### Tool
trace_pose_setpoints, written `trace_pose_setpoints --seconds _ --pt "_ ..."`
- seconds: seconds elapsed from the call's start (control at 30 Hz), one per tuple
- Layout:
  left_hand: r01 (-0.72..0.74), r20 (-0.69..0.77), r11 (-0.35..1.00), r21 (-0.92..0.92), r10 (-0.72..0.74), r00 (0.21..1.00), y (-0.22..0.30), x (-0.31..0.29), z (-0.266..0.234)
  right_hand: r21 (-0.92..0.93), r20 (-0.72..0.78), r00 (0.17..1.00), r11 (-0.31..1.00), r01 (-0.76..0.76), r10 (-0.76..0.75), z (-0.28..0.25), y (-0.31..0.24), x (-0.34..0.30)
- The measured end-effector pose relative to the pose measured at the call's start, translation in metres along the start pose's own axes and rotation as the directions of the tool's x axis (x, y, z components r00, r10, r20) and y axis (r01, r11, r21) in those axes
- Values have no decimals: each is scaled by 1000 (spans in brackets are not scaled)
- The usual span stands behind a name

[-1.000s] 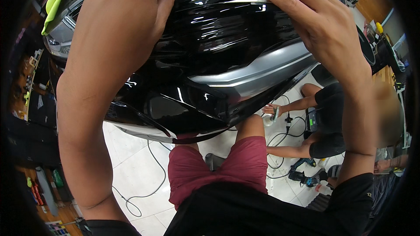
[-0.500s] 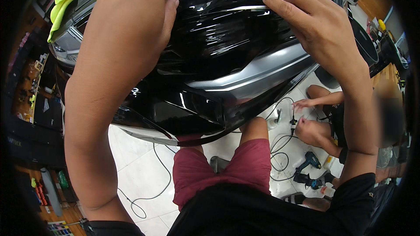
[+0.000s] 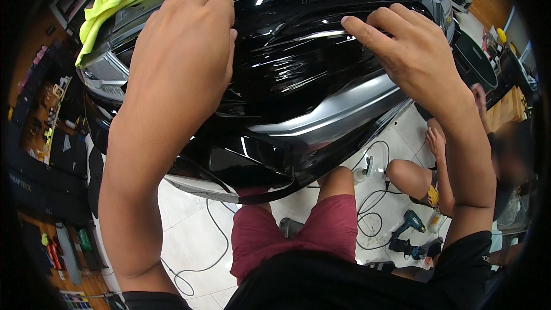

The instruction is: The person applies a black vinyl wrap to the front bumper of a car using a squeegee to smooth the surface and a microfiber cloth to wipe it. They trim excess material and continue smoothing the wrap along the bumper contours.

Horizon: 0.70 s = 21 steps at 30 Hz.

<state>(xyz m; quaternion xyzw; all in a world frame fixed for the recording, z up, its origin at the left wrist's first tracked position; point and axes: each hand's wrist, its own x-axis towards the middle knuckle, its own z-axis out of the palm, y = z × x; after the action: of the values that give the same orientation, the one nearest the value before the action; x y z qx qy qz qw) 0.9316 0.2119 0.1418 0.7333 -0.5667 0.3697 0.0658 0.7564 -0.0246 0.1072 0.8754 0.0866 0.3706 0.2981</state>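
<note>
Both of my hands are over the glossy black rear panel (image 3: 287, 69) of a car, which carries a wide silver trim strip (image 3: 338, 106) along its lower part. My left hand (image 3: 186, 51) is closed at the panel's left, back of the hand up, the thumb against the curled fingers. On the right, my right hand (image 3: 407, 46) has its fingers bent and drawn together, with the index finger pointing left. The undersides of both hands are hidden, so what they pinch does not show. Streaky reflections run across the panel between them.
A yellow-green cloth (image 3: 123, 0) lies on the car at upper left. On the tiled floor (image 3: 186, 209) are a black cable (image 3: 215, 252), a heat-gun-like tool (image 3: 410, 222) and a spray bottle (image 3: 363, 172). A co-worker (image 3: 410, 178) crouches at right, beside a black bin (image 3: 476, 63).
The view has shifted, so the car and my hands sit lower in it. My hands keep nearly the same pose. The co-worker's hands have drawn back from the cable.
</note>
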Motion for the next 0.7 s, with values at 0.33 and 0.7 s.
trace_pose_setpoints --seconds 0.33,0.7 --pt "106 150 989 -100 -90 985 3 4 -1 -28 32 999 999 -17 18 0 3 -7" --pt "-97 115 995 -34 101 988 -11 11 -4 -39 18 1000 999 -14 15 -3 7 -6"
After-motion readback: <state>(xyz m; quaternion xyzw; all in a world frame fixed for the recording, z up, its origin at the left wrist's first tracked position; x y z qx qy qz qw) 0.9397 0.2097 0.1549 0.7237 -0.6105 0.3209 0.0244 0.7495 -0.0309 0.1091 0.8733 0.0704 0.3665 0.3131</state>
